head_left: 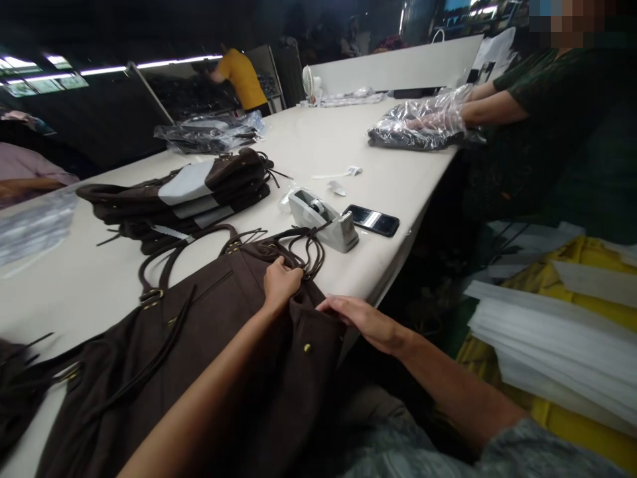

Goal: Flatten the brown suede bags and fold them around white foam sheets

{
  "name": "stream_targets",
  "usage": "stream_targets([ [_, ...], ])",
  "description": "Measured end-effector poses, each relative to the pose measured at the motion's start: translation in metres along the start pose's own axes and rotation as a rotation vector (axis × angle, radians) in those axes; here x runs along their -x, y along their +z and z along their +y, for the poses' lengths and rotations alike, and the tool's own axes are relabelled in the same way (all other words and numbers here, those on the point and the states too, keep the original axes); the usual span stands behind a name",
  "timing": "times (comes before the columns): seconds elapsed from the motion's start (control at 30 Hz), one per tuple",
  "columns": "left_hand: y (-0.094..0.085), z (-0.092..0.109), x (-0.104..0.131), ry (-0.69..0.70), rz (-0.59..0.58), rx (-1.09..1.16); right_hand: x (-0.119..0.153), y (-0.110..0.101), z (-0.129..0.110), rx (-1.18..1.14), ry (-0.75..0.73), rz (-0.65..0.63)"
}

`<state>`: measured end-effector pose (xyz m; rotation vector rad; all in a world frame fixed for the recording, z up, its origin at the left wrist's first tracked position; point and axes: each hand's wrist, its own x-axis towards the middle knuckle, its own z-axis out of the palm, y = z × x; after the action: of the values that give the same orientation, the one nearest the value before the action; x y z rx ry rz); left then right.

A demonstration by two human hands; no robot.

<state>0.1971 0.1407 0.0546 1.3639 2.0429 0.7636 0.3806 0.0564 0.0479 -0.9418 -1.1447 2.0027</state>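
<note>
A large dark brown handbag [209, 338] lies on its side along the near edge of the table, its handles and thin cords loose. My left hand [283, 282] is closed on the bag's top edge, close to the bundle of cords [313, 255]. At the bag's right end, my right hand [365, 322] pinches the side panel by its upper edge, above a small brass stud [307, 348]. A grey tape dispenser [326, 222] stands just beyond the bag, with a black phone [373, 220] beside it.
Further left sits a stack of brown bags [184, 192] with white wraps. A co-worker's hands [432, 123] press a plastic-wrapped bag [413, 133] at the far right. Paper scraps [336, 188] lie mid-table. White foam sheets [552, 352] rest on yellow material below right.
</note>
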Motion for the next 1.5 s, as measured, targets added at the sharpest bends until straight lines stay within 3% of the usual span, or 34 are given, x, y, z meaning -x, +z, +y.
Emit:
stream_targets([
  [0.1,0.005,0.003,0.004,-0.004,0.023,-0.049,0.022,0.005,0.008,0.229,-0.138,0.055],
  [0.27,0.009,0.003,-0.001,-0.051,0.089,-0.036,0.015,0.021,0.020,0.803,-0.473,0.468],
  [0.33,0.010,-0.001,-0.005,-0.097,0.112,0.005,0.010,0.022,0.029,0.865,-0.506,0.544],
  [0.4,0.010,-0.005,-0.008,-0.137,0.114,0.052,0.008,0.016,0.041,0.806,-0.445,0.575],
  [0.5,0.011,-0.007,-0.010,-0.159,0.122,0.099,0.014,0.004,0.052,0.628,-0.347,0.572],
  [0.6,0.012,-0.004,-0.007,-0.159,0.140,0.120,0.019,0.000,0.039,0.557,-0.396,0.518],
  [0.7,0.010,0.002,-0.004,-0.155,0.144,0.130,0.015,0.010,0.009,0.726,-0.460,0.413],
  [0.77,0.006,0.006,-0.002,-0.151,0.139,0.144,0.008,0.023,-0.008,0.924,-0.420,0.327],
  [0.9,-0.006,0.014,0.002,-0.127,0.104,0.185,0.002,0.048,-0.014,1.166,-0.353,0.330],
  [1.03,-0.008,0.015,0.004,-0.105,0.034,0.209,0.004,0.042,0.012,0.910,-0.450,0.454],
  [1.23,0.017,0.001,-0.003,-0.042,0.055,0.098,-0.002,0.010,0.055,0.272,-0.097,0.483],
  [1.37,0.018,-0.008,-0.006,0.048,0.014,0.058,-0.007,0.001,0.084,0.215,-0.022,0.565],
  [1.5,0.015,-0.016,0.001,0.184,-0.037,0.024,0.003,-0.003,0.137,0.279,0.069,0.606],
])
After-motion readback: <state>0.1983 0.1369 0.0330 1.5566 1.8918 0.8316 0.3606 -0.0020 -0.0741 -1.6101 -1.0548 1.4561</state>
